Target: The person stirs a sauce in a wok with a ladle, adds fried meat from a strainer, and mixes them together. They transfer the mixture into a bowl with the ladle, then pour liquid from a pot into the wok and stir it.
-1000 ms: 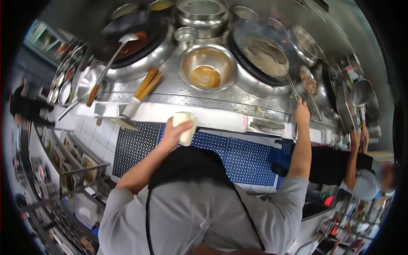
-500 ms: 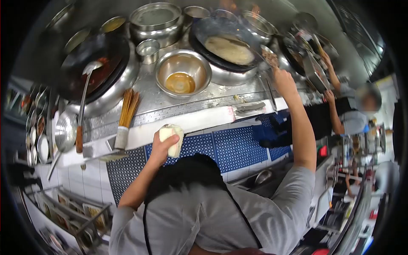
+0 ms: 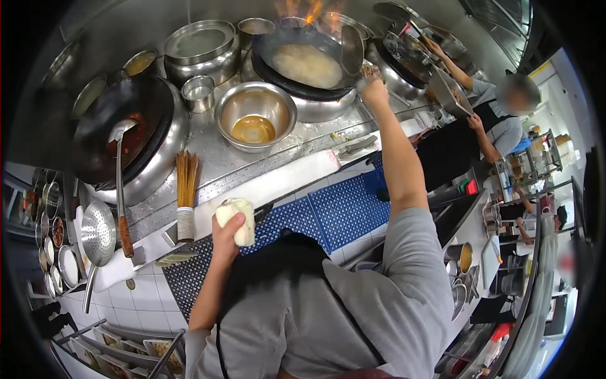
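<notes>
My left hand [image 3: 226, 237] is closed around a folded whitish cloth [image 3: 245, 222], held in front of the counter's edge. Stretched forward, my right hand [image 3: 375, 91] grips a ladle [image 3: 352, 50] whose dark round bowl stands tilted up at the wok's right side. Its handle is mostly hidden by my fingers, and something brown and mottled shows just above them. Beside the ladle, the dark wok [image 3: 338, 79] on the burner contains pale, foamy liquid [image 3: 307, 65]. Nearer to me, a steel bowl [image 3: 287, 104] has some amber liquid in its bottom.
Flames [image 3: 306, 11] rise behind the wok. At left, another wok [image 3: 165, 126] holds red sauce and a resting ladle [image 3: 120, 170]. A bamboo brush [image 3: 187, 183] and a perforated skimmer [image 3: 99, 234] lie along the front edge. A co-worker [image 3: 492, 120] holds a metal tray [image 3: 447, 95] at right.
The ladle's bowl has come up out of the wok's liquid to its right side. Flames behind the wok have grown. The view has shifted; my left hand still holds the cloth.
</notes>
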The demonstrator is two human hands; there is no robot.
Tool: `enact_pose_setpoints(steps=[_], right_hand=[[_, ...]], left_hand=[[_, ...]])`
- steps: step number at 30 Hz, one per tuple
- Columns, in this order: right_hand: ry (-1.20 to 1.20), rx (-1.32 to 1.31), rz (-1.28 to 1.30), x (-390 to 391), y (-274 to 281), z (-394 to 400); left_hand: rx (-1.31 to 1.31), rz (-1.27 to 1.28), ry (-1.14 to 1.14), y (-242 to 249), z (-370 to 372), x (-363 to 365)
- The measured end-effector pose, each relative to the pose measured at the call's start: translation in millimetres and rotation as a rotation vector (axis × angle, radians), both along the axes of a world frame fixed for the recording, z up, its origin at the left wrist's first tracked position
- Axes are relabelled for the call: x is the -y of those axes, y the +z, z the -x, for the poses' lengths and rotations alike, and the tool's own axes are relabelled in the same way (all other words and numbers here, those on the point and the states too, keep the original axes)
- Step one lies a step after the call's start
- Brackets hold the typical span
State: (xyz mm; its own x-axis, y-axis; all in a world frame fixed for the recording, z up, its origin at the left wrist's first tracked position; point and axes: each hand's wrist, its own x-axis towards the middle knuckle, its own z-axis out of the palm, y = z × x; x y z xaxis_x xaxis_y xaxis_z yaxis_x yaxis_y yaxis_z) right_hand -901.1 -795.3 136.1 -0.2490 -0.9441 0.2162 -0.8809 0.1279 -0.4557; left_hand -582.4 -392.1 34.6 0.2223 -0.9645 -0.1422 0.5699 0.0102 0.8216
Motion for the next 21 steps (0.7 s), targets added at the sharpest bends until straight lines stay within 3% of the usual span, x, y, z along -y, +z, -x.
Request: enact_pose_setpoints(steps=[2,5,6,8,11,15,18,21], right_hand=[[-0.014,0.300,-0.233,13,-20,2],[-0.046,0.968,-0.248,-8,-39,-19],[-0.067,1.208,-0.367,-11,-42,-21],[-0.081,1.350,-0.387,-14,-51,-33],[-0.016,1.539,-0.485,-1,-70,-37],[0.265,1.717,-0.654,9,-96,-24],[0.365,1.672,-0.673,8,-91,-10],[0.333,1.486,-0.535,-7,-70,-6]], left_hand=[[-0.028,-0.013,0.073,2,0,-10],[-0.028,-0.046,0.193,-5,3,-17],[-0.038,-0.062,0.232,-7,5,-19],[-0.052,-0.089,0.267,-8,11,-20],[-0.037,-0.100,0.281,5,19,-18],[-0.037,-0.113,0.231,7,21,-16],[-0.050,-0.106,0.227,7,21,-14],[-0.045,-0.115,0.207,-4,16,-17]])
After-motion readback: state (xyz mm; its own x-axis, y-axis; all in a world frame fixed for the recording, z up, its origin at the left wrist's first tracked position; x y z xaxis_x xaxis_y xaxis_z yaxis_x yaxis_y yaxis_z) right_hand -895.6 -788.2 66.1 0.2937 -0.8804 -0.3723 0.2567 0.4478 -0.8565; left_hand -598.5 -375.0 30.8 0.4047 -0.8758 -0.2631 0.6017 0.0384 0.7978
